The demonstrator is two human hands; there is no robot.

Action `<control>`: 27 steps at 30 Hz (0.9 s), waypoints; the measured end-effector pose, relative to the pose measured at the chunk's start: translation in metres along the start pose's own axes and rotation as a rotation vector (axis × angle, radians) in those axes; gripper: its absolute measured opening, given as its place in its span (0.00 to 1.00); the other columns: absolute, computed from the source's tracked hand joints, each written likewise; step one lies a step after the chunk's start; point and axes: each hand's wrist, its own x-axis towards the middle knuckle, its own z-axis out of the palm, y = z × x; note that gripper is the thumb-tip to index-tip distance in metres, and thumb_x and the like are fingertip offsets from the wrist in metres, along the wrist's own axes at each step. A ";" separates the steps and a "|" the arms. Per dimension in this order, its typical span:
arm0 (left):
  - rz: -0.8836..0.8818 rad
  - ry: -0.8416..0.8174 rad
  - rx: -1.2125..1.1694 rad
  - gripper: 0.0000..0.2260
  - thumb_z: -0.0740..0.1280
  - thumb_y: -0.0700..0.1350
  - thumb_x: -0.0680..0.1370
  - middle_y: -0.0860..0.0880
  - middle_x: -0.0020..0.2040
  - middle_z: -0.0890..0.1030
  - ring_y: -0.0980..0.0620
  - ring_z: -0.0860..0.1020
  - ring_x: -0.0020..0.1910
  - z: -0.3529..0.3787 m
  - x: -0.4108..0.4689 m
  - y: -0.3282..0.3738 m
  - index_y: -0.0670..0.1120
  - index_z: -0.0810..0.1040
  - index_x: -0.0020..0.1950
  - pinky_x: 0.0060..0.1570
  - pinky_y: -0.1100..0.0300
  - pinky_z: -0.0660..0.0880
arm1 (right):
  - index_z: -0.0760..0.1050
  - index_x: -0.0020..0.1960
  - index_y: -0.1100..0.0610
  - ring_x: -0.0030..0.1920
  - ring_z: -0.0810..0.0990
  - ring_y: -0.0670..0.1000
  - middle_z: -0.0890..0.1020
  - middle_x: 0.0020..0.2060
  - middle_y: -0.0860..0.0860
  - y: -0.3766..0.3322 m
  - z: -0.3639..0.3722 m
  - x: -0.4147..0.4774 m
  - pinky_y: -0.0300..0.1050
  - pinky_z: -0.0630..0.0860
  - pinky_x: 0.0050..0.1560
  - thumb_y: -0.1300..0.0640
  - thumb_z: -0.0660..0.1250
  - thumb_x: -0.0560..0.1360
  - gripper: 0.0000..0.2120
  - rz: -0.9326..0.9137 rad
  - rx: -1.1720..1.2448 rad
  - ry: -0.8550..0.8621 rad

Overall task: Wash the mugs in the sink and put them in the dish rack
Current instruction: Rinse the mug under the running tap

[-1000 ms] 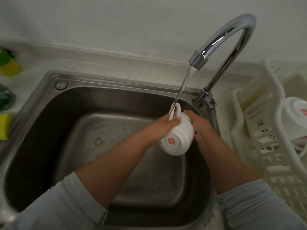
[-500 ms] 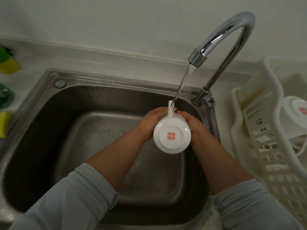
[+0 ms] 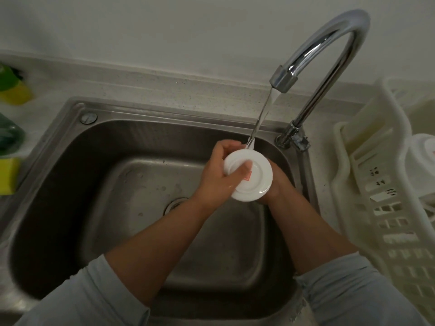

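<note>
A white mug [image 3: 257, 175] is held bottom-up over the steel sink [image 3: 131, 147], under the running stream from the faucet [image 3: 329, 43]. My left hand [image 3: 217, 172] grips its left side, the thumb lying across the mug's base over a red mark. My right hand [image 3: 275, 184] holds the mug from the right and below, mostly hidden behind it. A second white mug [image 3: 423, 154] sits upside down in the cream dish rack [image 3: 376, 208] at the right.
The sink's drain [image 3: 175, 204] shows below my left wrist. At the left edge stand a yellow-green bottle [image 3: 11, 88], a dark green bottle [image 3: 9, 135] and a yellow sponge [image 3: 8, 175] on the counter. Water falls at the sink's back right.
The mug has turned from tilted to base-up toward me. My left thumb has slid onto the mug's base. Both hands stayed under the stream.
</note>
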 end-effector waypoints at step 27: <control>-0.094 -0.264 -0.020 0.17 0.69 0.45 0.67 0.47 0.59 0.78 0.47 0.77 0.57 -0.007 0.039 0.007 0.56 0.75 0.55 0.57 0.51 0.76 | 0.77 0.47 0.56 0.46 0.79 0.60 0.81 0.44 0.59 0.011 -0.001 -0.003 0.55 0.77 0.48 0.48 0.63 0.76 0.12 -0.109 0.090 -0.037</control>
